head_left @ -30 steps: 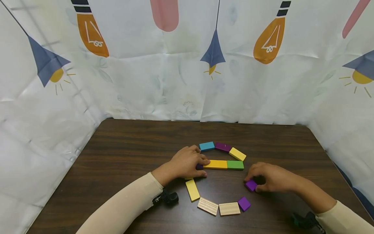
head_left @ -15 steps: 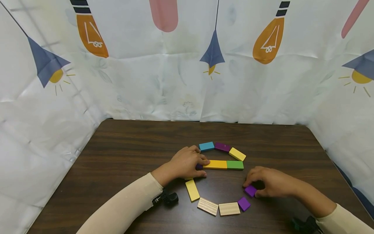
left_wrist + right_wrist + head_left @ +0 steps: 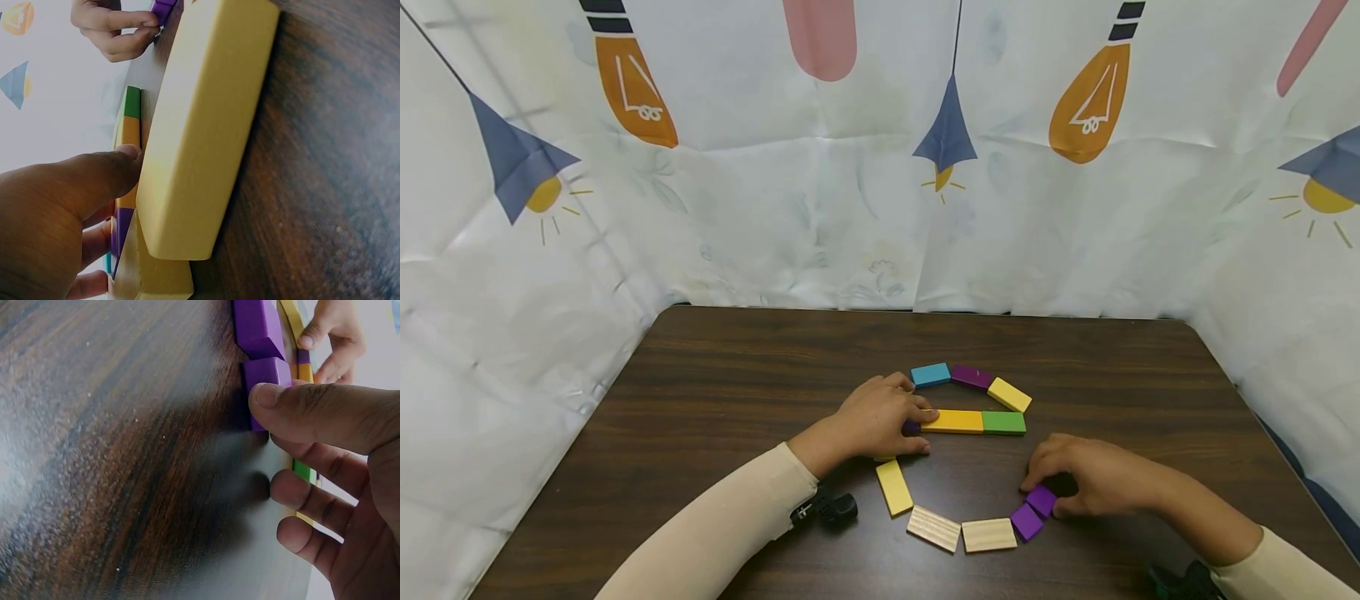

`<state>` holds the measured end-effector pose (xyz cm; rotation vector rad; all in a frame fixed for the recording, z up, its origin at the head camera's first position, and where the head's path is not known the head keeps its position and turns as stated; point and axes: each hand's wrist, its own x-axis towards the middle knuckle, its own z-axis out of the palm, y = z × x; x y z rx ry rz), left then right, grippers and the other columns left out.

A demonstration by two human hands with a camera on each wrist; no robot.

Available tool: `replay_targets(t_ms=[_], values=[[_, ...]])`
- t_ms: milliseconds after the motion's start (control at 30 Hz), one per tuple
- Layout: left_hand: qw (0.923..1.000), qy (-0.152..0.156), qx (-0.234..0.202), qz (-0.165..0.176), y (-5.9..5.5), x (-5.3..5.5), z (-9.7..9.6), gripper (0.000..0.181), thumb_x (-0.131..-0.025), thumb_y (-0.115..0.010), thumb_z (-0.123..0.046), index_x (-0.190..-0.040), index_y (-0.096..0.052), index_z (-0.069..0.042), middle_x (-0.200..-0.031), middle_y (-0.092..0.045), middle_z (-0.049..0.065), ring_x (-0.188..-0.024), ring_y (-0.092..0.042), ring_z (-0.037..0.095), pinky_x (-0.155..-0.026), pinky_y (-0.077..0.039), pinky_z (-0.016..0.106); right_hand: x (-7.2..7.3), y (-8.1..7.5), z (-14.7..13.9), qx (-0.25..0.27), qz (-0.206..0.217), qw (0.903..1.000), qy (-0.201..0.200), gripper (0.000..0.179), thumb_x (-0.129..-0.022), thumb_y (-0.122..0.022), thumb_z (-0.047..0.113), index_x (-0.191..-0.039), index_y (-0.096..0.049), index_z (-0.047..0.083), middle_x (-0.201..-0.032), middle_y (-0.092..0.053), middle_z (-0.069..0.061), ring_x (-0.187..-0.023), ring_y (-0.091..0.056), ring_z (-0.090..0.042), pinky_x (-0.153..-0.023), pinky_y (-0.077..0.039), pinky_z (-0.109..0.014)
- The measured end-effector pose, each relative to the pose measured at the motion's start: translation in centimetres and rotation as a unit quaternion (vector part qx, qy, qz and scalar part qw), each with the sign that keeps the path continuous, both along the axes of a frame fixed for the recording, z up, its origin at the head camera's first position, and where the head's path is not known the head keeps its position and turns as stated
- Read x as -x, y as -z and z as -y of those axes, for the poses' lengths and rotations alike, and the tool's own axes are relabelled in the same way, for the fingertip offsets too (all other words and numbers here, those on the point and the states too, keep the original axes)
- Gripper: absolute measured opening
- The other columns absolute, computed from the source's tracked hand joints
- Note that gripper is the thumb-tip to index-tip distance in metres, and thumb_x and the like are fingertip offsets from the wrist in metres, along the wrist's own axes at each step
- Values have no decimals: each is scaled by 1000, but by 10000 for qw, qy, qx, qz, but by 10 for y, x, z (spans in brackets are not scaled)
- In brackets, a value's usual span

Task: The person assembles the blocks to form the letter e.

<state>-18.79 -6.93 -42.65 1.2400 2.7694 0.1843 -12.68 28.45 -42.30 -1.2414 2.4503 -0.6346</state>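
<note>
My right hand (image 3: 1093, 475) pinches a small purple block (image 3: 1041, 500) between thumb and fingers. That block sits at the corner of a second purple block (image 3: 1026, 522); in the right wrist view the pair meet end to end. My left hand (image 3: 876, 418) rests over the left side of the arrangement, one fingertip on the orange-yellow block (image 3: 953, 422). Under this hand, a dark purple block (image 3: 121, 240) shows in part. A green block (image 3: 1003, 423) continues the middle row. Beside the left thumb lies a pale yellow block (image 3: 206, 131). Other blocks under the left hand are hidden.
Blue (image 3: 931, 375), plum (image 3: 972, 377) and yellow (image 3: 1009, 395) blocks curve along the top. Two plain wooden blocks (image 3: 988, 535) and a yellow block (image 3: 894, 488) form the lower curve. Everything lies on a dark wooden table (image 3: 760, 358), with a printed white curtain (image 3: 737, 217) behind it.
My right hand has slid the purple block toward me and slightly left, up against the other purple block. The left hand has stayed in place.
</note>
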Motion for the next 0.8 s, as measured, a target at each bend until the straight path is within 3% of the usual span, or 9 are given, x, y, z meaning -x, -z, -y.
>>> replay_targets(t_ms=[400,633,800], values=[[10000,58,14,57,-1,1,3,51,-94,-68,-55,-140,-65,-32,-134,-64,-17,-132,-48,22,-105,-42,47,-1,-1,3,-56,15,10000,14,47,-81,-86,14,-123,-73,30,-118,-62,18,-109,-56,-6,-87,-54,-33],[9993,332,152,-23,-3,2,6,46,-100,-62,-49,-143,-63,-32,-136,-63,-17,-131,-48,22,-108,-41,46,-1,-5,2,-253,397,9981,406,55,-82,-87,24,-133,-66,28,-118,-60,19,-107,-55,-5,-88,-53,-33],[9982,497,301,-161,-6,1,5,45,-102,-58,-48,-143,-62,-30,-138,-62,-15,-130,-49,23,-112,-34,47,-1,-6,0,-161,368,9976,565,52,-84,-85,29,-133,-66,27,-114,-59,18,-105,-55,-5,-87,-53,-34]])
